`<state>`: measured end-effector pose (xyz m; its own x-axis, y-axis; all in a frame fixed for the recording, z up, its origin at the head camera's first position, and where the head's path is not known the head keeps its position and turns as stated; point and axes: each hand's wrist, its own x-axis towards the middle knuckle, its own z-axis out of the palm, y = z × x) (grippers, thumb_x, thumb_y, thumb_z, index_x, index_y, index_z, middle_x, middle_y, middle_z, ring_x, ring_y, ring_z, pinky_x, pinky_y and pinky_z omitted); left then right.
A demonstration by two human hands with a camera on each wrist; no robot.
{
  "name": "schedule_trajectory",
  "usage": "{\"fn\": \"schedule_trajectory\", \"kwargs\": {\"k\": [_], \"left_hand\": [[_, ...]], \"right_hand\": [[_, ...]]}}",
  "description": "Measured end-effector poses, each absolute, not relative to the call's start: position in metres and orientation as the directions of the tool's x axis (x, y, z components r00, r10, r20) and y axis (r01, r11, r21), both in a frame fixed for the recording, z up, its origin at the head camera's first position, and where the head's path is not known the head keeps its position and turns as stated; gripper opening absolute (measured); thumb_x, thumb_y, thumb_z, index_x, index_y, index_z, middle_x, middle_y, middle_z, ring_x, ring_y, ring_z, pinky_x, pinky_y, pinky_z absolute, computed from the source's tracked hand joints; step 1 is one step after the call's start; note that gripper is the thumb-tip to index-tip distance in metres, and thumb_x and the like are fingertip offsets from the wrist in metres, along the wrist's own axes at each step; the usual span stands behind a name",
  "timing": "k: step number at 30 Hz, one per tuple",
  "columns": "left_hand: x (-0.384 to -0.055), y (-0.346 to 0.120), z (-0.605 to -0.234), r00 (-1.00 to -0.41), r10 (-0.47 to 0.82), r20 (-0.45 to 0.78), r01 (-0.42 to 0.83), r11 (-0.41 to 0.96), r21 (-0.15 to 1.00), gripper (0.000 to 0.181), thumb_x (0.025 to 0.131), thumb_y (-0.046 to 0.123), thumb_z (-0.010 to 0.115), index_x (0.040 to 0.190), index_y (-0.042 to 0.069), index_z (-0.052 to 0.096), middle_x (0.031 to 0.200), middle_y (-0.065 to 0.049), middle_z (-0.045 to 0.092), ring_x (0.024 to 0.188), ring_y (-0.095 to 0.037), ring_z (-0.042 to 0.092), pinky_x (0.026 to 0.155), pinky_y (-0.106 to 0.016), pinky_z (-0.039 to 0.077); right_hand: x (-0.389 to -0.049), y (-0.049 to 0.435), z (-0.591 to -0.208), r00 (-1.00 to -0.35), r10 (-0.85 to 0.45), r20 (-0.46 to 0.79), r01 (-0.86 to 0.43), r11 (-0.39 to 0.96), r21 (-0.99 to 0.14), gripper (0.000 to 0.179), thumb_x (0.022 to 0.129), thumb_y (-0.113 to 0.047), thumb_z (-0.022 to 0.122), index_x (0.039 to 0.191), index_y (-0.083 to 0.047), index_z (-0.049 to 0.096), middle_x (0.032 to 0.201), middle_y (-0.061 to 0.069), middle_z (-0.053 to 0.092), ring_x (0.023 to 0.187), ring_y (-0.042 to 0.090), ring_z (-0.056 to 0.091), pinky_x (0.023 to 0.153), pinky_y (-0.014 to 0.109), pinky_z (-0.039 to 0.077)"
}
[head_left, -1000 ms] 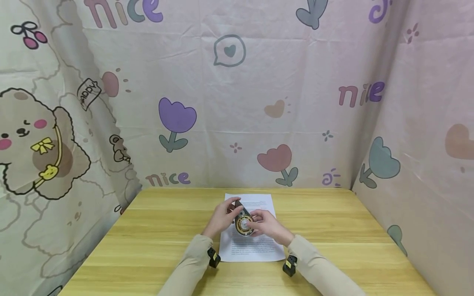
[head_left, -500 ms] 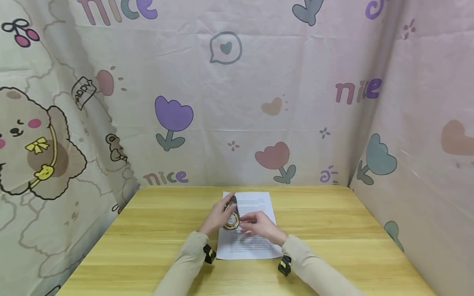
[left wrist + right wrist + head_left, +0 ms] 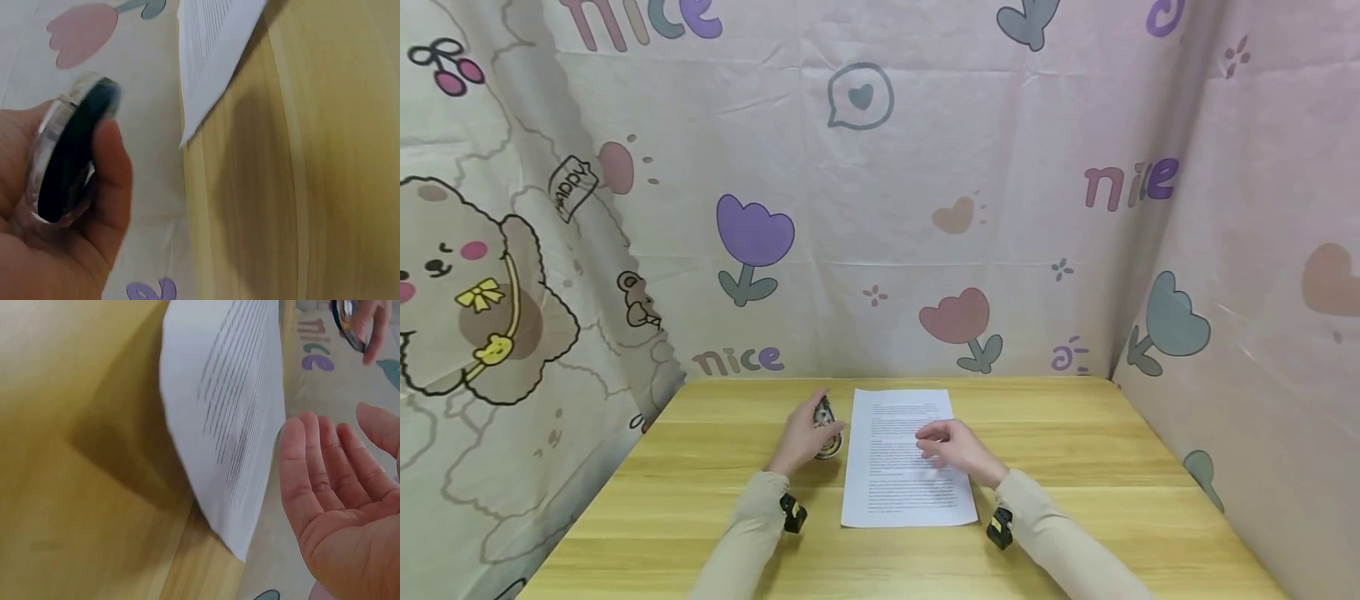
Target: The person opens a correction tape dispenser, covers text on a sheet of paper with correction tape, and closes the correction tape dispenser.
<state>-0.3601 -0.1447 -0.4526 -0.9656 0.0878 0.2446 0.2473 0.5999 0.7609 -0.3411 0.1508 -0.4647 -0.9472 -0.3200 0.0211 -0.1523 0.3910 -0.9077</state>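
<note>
My left hand (image 3: 803, 437) holds a correction tape (image 3: 829, 442), a teardrop-shaped case with a dark narrow end and a round reel inside, just off the left edge of the printed sheet (image 3: 891, 492). In the left wrist view the thumb and fingers close around the dark, clear-edged case of the correction tape (image 3: 72, 156), above the table. Over the right part of the paper hovers my right hand (image 3: 961, 450). The right wrist view shows that hand (image 3: 350, 506) with its palm bare and fingers loosely extended, apart from the sheet.
A light wooden table (image 3: 1067, 500) carries the sheet near its middle. Behind it and at both sides hangs a patterned cloth (image 3: 880, 208) that meets the table's edges. Small black cameras (image 3: 792, 512) are strapped at both wrists.
My left hand has carried the correction tape leftward, from over the sheet to beyond its left edge. The right hand has let go of the correction tape and drawn off to the right.
</note>
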Motion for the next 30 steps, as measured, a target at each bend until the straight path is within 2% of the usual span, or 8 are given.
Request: {"fn": "schedule_trajectory", "kwargs": {"k": [5, 11, 17, 22, 26, 30], "left_hand": [[-0.361, -0.168, -0.451, -0.978, 0.061, 0.199, 0.191, 0.638, 0.746, 0.081, 0.086, 0.023, 0.075, 0.152, 0.006, 0.030, 0.139, -0.031, 0.050, 0.118, -0.045, 0.057, 0.096, -0.056, 0.052], [-0.361, -0.191, -0.457, -0.980, 0.024, 0.200, 0.147, 0.761, 0.631, 0.069, 0.089, 0.021, 0.069, 0.149, 0.003, 0.038, 0.136, -0.030, 0.054, 0.117, -0.046, 0.058, 0.096, -0.058, 0.050], [-0.361, -0.204, -0.461, -0.984, -0.017, 0.177, 0.079, 0.849, 0.522, 0.062, 0.087, 0.016, 0.069, 0.142, 0.000, 0.047, 0.131, -0.029, 0.058, 0.113, -0.047, 0.059, 0.090, -0.059, 0.052], [-0.359, -0.212, -0.464, -0.990, -0.055, 0.132, 0.018, 0.868, 0.496, 0.052, 0.085, 0.016, 0.070, 0.133, -0.001, 0.057, 0.124, -0.027, 0.063, 0.106, -0.044, 0.062, 0.083, -0.058, 0.054], [-0.359, -0.217, -0.466, -0.991, -0.074, 0.115, -0.006, 0.866, 0.499, 0.052, 0.085, 0.016, 0.069, 0.132, -0.004, 0.056, 0.121, -0.030, 0.061, 0.101, -0.042, 0.062, 0.078, -0.055, 0.055], [-0.359, -0.219, -0.467, -0.990, -0.074, 0.124, -0.007, 0.881, 0.474, 0.051, 0.086, 0.016, 0.067, 0.132, -0.005, 0.056, 0.115, -0.033, 0.059, 0.092, -0.042, 0.060, 0.071, -0.054, 0.053]], "right_hand": [[-0.344, 0.155, -0.466, -0.955, -0.293, 0.039, -0.172, 0.443, -0.880, 0.031, 0.095, -0.014, 0.064, 0.119, 0.005, 0.064, 0.108, 0.019, 0.070, 0.088, 0.025, 0.070, 0.071, 0.037, 0.062], [-0.346, 0.160, -0.470, -0.960, -0.275, 0.047, -0.179, 0.477, -0.861, 0.027, 0.094, -0.014, 0.065, 0.115, 0.003, 0.066, 0.104, 0.013, 0.070, 0.088, 0.023, 0.068, 0.072, 0.038, 0.061], [-0.346, 0.162, -0.469, -0.963, -0.263, 0.056, -0.179, 0.474, -0.862, 0.027, 0.094, -0.013, 0.065, 0.114, 0.004, 0.067, 0.104, 0.015, 0.070, 0.084, 0.019, 0.067, 0.074, 0.037, 0.062], [-0.345, 0.168, -0.470, -0.968, -0.246, 0.055, -0.172, 0.486, -0.857, 0.026, 0.094, -0.012, 0.065, 0.114, 0.004, 0.067, 0.104, 0.016, 0.071, 0.084, 0.020, 0.068, 0.072, 0.035, 0.062], [-0.348, 0.173, -0.470, -0.973, -0.223, 0.059, -0.161, 0.474, -0.865, 0.027, 0.093, -0.012, 0.065, 0.114, 0.004, 0.066, 0.103, 0.016, 0.070, 0.084, 0.022, 0.068, 0.072, 0.035, 0.061], [-0.349, 0.176, -0.471, -0.975, -0.200, 0.098, -0.189, 0.508, -0.840, 0.023, 0.092, -0.013, 0.067, 0.110, 0.001, 0.069, 0.100, 0.012, 0.072, 0.088, 0.019, 0.067, 0.077, 0.035, 0.060]]}}
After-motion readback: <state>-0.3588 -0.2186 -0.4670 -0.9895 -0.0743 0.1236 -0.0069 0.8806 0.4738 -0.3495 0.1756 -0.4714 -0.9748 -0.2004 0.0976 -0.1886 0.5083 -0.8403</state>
